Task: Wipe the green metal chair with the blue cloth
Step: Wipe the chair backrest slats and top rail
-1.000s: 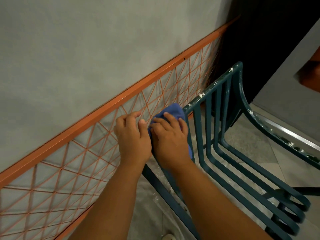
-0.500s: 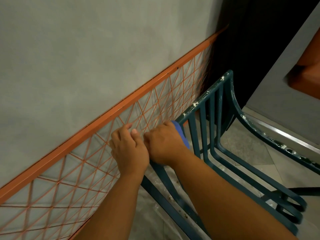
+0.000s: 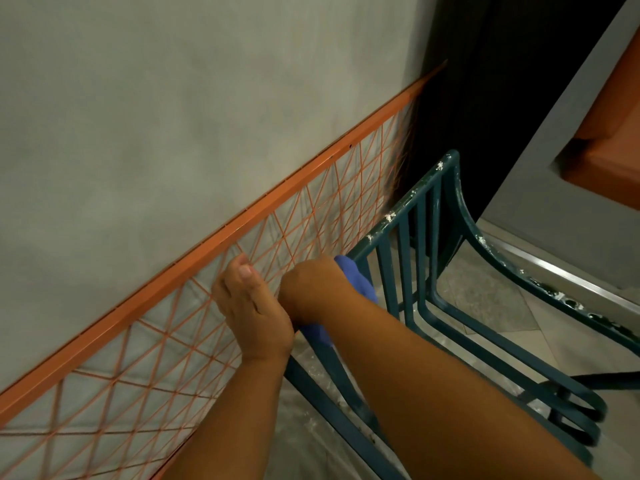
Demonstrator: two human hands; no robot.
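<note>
At the near corner of the green chair (image 3: pixel 420 244) back, the right hand (image 3: pixel 311 289) clenches the blue cloth (image 3: pixel 356 282) around the frame. The left hand (image 3: pixel 251 306) touches it alongside, thumb up; its fingers are hidden, so its grip is unclear. An orange lattice panel (image 3: pixel 311 216) on the grey wall (image 3: pixel 173 98) stands close behind; tiled floor (image 3: pixel 485 299) lies open to the right.

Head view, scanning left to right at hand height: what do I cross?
Orange wire grid → left hand → right hand → blue cloth → green chair's slats → grey floor
</note>
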